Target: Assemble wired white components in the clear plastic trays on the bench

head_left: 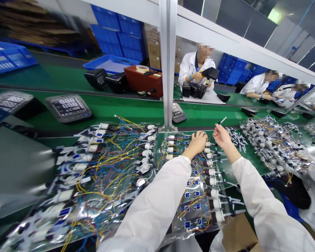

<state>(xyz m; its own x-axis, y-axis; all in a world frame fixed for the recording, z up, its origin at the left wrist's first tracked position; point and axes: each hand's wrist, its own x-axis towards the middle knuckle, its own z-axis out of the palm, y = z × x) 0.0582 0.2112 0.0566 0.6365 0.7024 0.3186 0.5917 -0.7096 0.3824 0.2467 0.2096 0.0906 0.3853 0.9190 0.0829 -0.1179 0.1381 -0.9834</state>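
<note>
Wears white sleeves across the lower frame. Rests left hand, with fingers curled and slightly spread, over wired parts right of centre; cannot tell whether gripping. Pinches a white tube in right hand, beside loose tubes. Reads "888" twice on a left-side display. Meets a metal post at upper centre, partly hiding another display.

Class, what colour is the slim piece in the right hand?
Mostly whitish; the slim piece shows in the head view.

Left hand, palm side hidden from view
</note>
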